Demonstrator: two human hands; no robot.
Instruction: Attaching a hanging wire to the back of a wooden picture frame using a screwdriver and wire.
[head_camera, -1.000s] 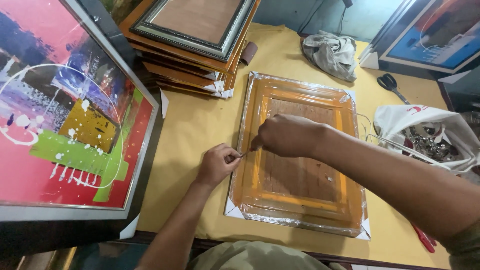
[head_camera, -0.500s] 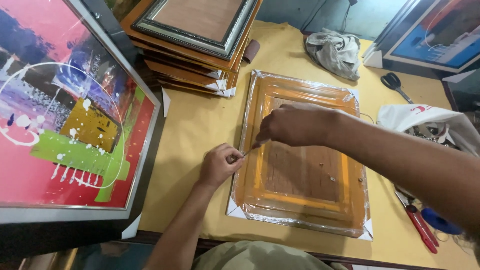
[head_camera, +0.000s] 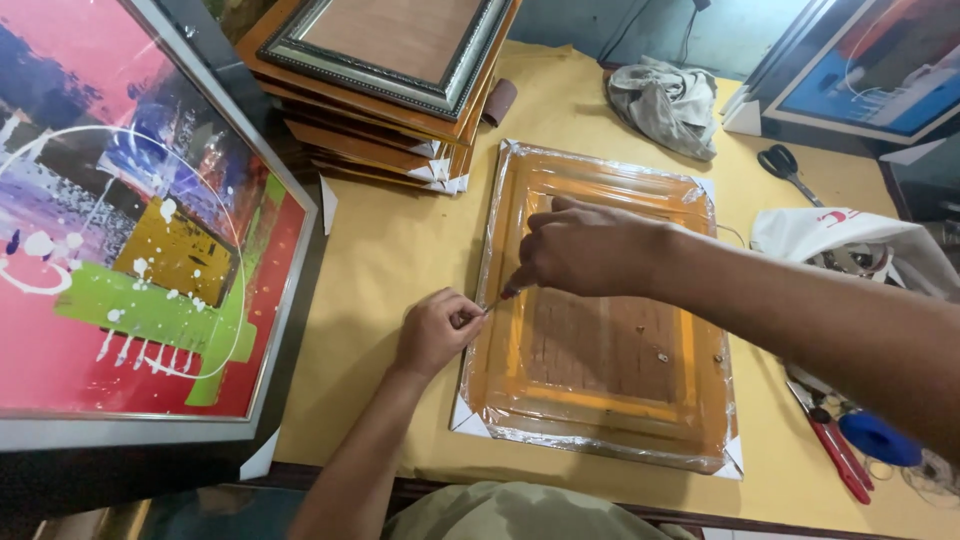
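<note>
Two hands work at the left edge of a plastic-wrapped orange picture frame (head_camera: 600, 320) lying face down on a yellow-covered table (head_camera: 390, 240).

The left hand (head_camera: 437, 330) and right hand (head_camera: 575, 247) each pinch, fingers closed, something thin between them, too small to identify. Behind the frame's left corner stands a stack of frames (head_camera: 390, 80); scissors (head_camera: 785, 165) lie to its right.

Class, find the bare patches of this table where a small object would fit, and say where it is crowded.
Bare tabletop lies between the stacked frames and the wrapped frame, and beyond it beside the grey cloth. The right edge is crowded: scissors, white bag, red pliers.
</note>
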